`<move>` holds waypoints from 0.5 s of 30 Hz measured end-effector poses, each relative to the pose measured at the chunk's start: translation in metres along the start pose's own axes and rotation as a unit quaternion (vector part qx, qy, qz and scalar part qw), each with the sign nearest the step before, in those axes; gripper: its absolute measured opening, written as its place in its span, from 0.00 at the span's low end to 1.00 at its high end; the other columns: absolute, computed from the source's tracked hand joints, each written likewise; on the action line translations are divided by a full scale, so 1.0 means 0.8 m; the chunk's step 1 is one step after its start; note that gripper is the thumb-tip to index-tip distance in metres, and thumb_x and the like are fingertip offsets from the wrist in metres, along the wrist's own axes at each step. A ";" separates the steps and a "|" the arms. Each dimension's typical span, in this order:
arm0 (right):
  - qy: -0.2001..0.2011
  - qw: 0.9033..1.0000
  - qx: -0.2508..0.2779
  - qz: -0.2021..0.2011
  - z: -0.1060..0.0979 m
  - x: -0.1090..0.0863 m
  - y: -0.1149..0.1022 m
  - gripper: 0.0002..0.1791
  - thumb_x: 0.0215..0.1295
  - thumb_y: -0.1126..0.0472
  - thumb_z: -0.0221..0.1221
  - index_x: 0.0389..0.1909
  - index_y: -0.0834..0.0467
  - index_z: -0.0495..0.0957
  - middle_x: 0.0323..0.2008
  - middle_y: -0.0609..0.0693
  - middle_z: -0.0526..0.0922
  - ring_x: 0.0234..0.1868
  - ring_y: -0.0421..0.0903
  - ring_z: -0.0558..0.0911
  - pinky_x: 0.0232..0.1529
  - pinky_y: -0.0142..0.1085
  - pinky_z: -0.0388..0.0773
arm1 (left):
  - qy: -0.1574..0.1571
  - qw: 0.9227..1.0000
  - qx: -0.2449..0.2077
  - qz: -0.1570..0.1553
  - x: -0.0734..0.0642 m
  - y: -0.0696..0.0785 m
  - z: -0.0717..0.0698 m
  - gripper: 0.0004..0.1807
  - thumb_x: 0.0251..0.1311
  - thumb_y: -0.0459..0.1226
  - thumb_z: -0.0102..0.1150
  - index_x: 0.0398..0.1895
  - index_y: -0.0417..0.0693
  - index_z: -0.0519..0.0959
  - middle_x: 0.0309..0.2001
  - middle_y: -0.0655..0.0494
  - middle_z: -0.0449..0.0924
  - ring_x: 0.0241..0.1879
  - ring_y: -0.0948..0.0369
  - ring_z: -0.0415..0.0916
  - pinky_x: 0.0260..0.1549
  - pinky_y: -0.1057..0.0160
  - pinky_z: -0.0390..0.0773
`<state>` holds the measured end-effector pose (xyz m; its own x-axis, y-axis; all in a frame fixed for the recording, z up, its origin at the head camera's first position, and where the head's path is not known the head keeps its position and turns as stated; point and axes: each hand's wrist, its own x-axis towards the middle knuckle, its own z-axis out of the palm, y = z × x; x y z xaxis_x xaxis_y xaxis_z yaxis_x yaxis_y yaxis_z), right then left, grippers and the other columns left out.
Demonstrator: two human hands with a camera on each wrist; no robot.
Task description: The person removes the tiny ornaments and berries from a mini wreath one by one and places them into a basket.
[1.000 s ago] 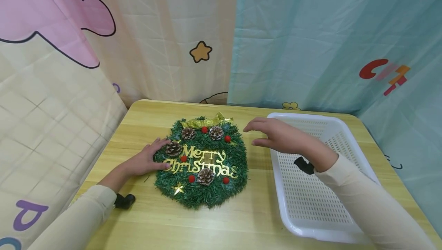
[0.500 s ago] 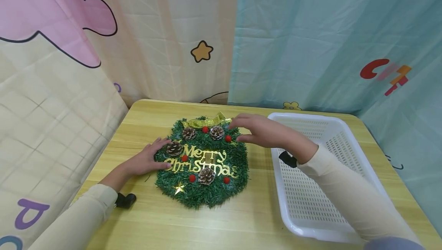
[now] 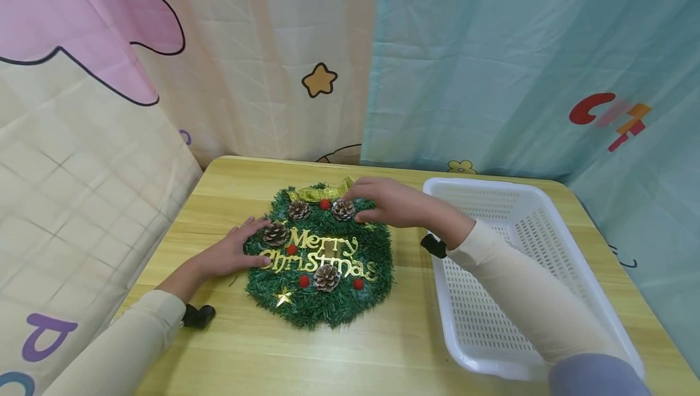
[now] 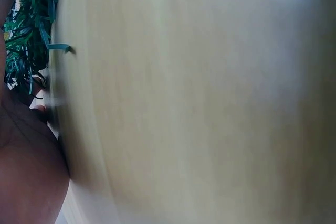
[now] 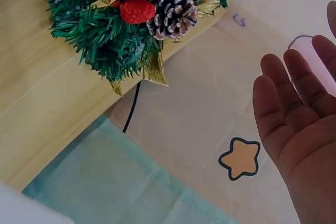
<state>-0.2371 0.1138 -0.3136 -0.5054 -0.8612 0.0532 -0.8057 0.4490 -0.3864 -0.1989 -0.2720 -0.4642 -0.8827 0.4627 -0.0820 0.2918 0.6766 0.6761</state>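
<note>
Green tinsel makes up the wreath [image 3: 319, 225], which lies flat on the wooden table [image 3: 404, 335], just left of the white basket [image 3: 442, 311]; gold lettering [image 3: 322, 253] across it reads "Merry Christmas" in 2 lines; 4 pine cones [image 3: 326, 277], at least 4 red balls [image 3: 304, 281] and a gold star [image 3: 284, 296] are set around the words; a gold ribbon [image 3: 319, 194] lies along its far edge; the left hand [image 3: 235, 251] is at the wreath's left side, wide, thumb well apart from the fingers, its thumb tip over the start of the lower line; the right hand [image 3: 394, 204] is over the upper right part, also wide, thumb and fingers apart, near a pine cone; whether its fingertips touch the wreath I cannot tell; the right sleeve [image 3: 514, 286] crosses above the basket; behind the table hang a cream curtain [image 3: 273, 50] with an orange star [image 3: 319, 80] and a teal curtain [image 3: 465, 68].
</note>
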 end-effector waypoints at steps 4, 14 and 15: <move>-0.003 1.000 0.009 0.005 0.003 0.011 0.007 0.20 0.71 0.58 0.61 0.61 0.55 0.76 0.57 0.50 0.77 0.55 0.45 0.77 0.57 0.42 0.74 | -0.002 1.000 0.001 0.000 0.000 -0.001 0.000 0.51 0.58 0.54 0.68 0.79 0.49 0.53 0.79 0.42 0.41 0.76 0.39 0.30 0.67 0.30 0.31; -0.003 0.998 0.038 0.043 0.011 0.035 0.025 0.21 0.70 0.59 0.61 0.61 0.60 0.76 0.60 0.54 0.77 0.62 0.53 0.75 0.61 0.46 0.72 | -0.002 1.000 0.001 -0.002 0.000 -0.001 0.000 0.51 0.58 0.54 0.68 0.79 0.50 0.53 0.79 0.44 0.41 0.76 0.39 0.30 0.66 0.29 0.32; -0.005 0.998 0.043 0.049 0.012 0.037 0.027 0.21 0.70 0.59 0.61 0.62 0.60 0.76 0.60 0.54 0.77 0.62 0.53 0.75 0.61 0.46 0.72 | -0.002 1.000 0.000 -0.002 -0.001 -0.001 0.000 0.51 0.58 0.54 0.68 0.79 0.50 0.53 0.79 0.44 0.41 0.76 0.39 0.30 0.65 0.29 0.32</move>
<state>-0.2665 0.0958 -0.3296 -0.5767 -0.8169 0.0031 -0.7234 0.5089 -0.4665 -0.1988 -0.2729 -0.4648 -0.8829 0.4613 -0.0878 0.2877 0.6791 0.6753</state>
